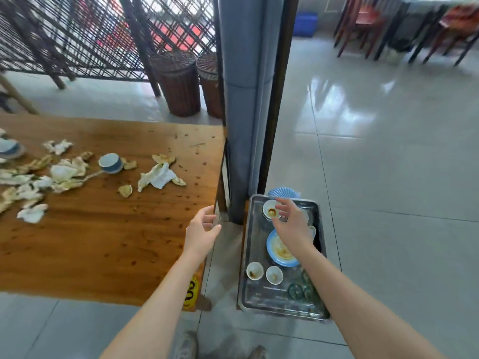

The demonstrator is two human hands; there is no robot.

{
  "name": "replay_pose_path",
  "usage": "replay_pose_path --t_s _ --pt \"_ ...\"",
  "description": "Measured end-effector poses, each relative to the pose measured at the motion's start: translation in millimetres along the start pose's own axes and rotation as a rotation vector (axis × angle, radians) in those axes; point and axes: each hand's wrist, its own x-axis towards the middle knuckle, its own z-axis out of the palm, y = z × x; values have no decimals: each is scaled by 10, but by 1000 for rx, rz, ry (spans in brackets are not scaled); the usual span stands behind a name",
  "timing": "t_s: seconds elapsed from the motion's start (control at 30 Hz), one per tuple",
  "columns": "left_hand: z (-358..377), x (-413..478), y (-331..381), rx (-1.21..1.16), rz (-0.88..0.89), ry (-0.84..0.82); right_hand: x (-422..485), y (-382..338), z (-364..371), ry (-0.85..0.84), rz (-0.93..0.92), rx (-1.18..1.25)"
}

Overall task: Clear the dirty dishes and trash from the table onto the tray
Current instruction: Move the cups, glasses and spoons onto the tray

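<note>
Left arm: bare, reaching forward across the near right corner of the table point(103, 242).
Left hand point(202, 229): over the table's right edge, palm turned inward, fingers relaxed and apart. It holds nothing.
Right arm: bare, stretched forward over the tray point(259, 296).
Right hand point(290, 225): above the tray's far half, fingers loosely spread, nothing gripped. Whether it touches the dish point(269, 209) below cannot be told.
Tray: metal, set low just right of the table.
Tray contents: the stained dish at the far end, by the right fingertips; a blue plate point(281, 251) under the right wrist; two white cups point(254, 271) nearer; green glasses point(295, 291) by the forearm.
On the table: crumpled napkins point(158, 176), a blue cup point(111, 163) on its side, bowls point(9, 149) at the left edge. All lie well left of the left hand.
</note>
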Motion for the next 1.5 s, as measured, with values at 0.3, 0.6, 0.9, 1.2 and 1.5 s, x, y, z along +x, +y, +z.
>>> replay_pose_path --t_s 0.3,0.6,0.9,1.2,1.5 --pt "-1248 -78 -175 -58 -56 167 -46 -937 614 -92 -171 -53" --pt "-2642 84 -878 -91 -74 242 -299 -1849 1894 -106 -267 -111" --pt "-4165 576 -1583 -104 -87 216 -295 -2578 3012 -14 -235 -92" --pt "-4492 977 -2046 -122 -129 154 -152 -2490 3777 -31 -140 -81" --pt "-4525 1776 -2240 -130 -185 86 519 -2388 4381 -83 -40 -87"
